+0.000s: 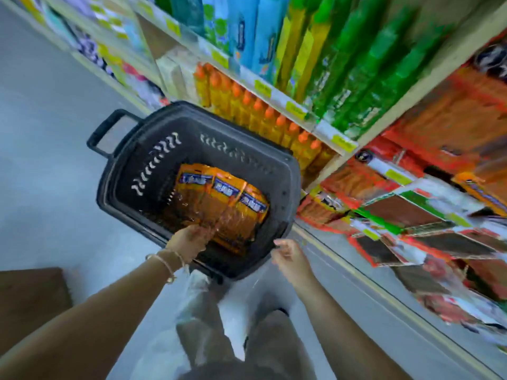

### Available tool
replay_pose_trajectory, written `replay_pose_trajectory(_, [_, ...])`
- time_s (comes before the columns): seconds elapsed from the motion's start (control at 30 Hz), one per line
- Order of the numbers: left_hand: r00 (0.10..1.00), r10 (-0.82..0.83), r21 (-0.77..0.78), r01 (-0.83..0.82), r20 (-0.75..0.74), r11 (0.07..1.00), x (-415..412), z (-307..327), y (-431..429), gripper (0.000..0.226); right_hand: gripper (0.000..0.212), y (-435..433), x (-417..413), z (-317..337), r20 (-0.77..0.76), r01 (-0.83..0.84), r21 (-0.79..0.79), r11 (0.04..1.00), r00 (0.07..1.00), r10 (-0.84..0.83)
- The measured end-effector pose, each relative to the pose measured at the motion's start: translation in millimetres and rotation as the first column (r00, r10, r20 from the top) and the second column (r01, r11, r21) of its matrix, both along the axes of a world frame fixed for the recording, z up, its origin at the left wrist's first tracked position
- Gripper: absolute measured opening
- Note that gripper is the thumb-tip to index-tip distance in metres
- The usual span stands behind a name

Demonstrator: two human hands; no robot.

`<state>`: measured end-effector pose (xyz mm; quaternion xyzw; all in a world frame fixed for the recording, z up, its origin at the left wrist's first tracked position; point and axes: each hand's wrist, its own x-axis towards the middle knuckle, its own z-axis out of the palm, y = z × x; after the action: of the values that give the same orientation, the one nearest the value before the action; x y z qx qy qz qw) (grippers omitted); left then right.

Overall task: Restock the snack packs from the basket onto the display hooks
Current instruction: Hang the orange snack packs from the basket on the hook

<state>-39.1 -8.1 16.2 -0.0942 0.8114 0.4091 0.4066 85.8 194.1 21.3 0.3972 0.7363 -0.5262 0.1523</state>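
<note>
Grip advice: I'd take one of the orange snack packs lying in the black basket by its header edge, so the hang hole stays free for the display of hanging packs at right. My left hand rests on their near edge, and blur hides whether the fingers have closed; my right hand hovers loosely curled just beside the rim, holding nothing I can see.

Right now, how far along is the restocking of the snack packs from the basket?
Done: hanging packs already fill the display on the right, though blur hides which are new. In hand: the left hand reaches onto the orange snack packs in the basket; its grip is blurred. The right hand hovers by the rim. Left: at least three packs to hang.
</note>
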Motion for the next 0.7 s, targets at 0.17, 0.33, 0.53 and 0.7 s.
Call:
replay_pose_trajectory(0.17, [0.996,-0.05,-0.082,0.056,0.071,0.995,-63,-27,-32,0.017,0.017,-49,-68,-43,0.162,-0.103,-0.065,0.993,0.98,0.112])
replay_pose_trajectory(0.33, [0.935,-0.192,-0.071,0.222,0.297,0.972,-116,-60,-26,0.016,0.018,-57,-123,-102,0.268,-0.035,-0.124,0.992,0.961,0.068])
replay_pose_trajectory(0.53, [0.933,-0.327,-0.132,0.347,0.152,0.928,-159,-129,-13,0.026,0.021,-51,-151,-180,0.373,0.086,-0.143,0.986,0.927,-0.027])
replay_pose_trajectory(0.7, [0.884,-0.371,-0.142,0.422,0.284,0.896,-164,-174,-16,0.027,0.031,-47,-165,-246,0.435,0.14,-0.147,0.979,0.898,-0.063])
